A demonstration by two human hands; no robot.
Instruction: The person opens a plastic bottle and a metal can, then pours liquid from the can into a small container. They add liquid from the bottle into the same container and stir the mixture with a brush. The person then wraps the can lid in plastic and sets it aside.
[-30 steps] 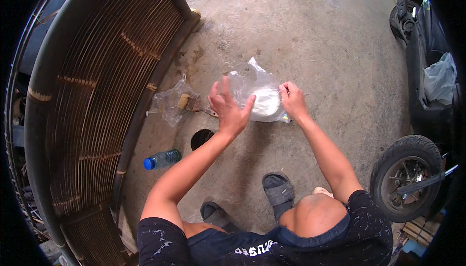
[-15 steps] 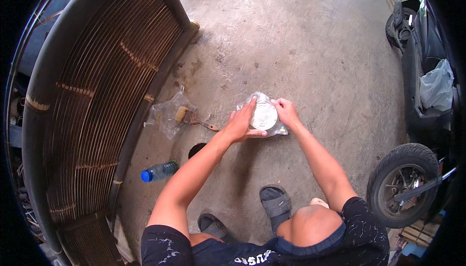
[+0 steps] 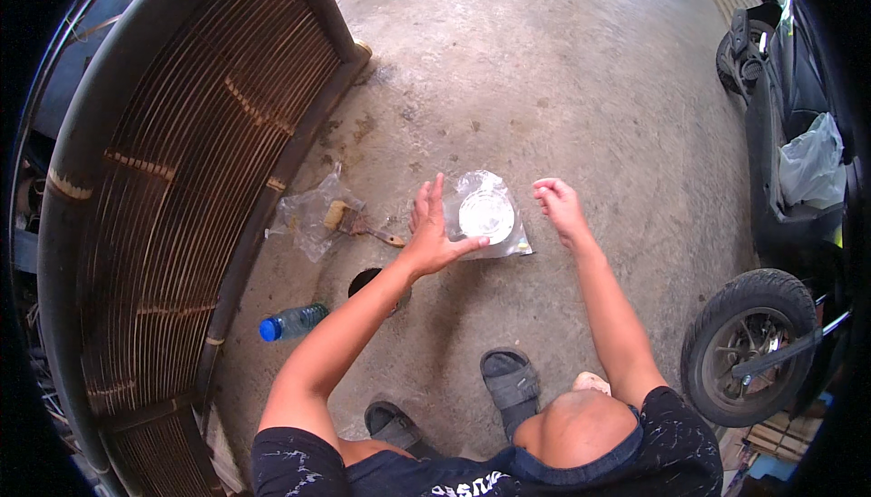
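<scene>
A round, shiny whitish container or lid stands on a clear plastic bag on the concrete floor. My left hand is open at its left, fingers spread and thumb reaching to the near rim. To the right of the bag, and apart from it, my right hand has its fingers curled in a pinch. Whether anything small is between those fingertips cannot be made out. Left of my left hand lies a paintbrush on a crumpled clear plastic bag.
Below my left forearm is a dark round pot, partly hidden. Beside it lies a clear bottle with a blue cap. A slatted bamboo piece of furniture fills the left side. At right stands a motorbike with a black wheel.
My right hand has come off the round container and moved right. My left hand has drawn back left, its fingers lifting away from the container's top.
</scene>
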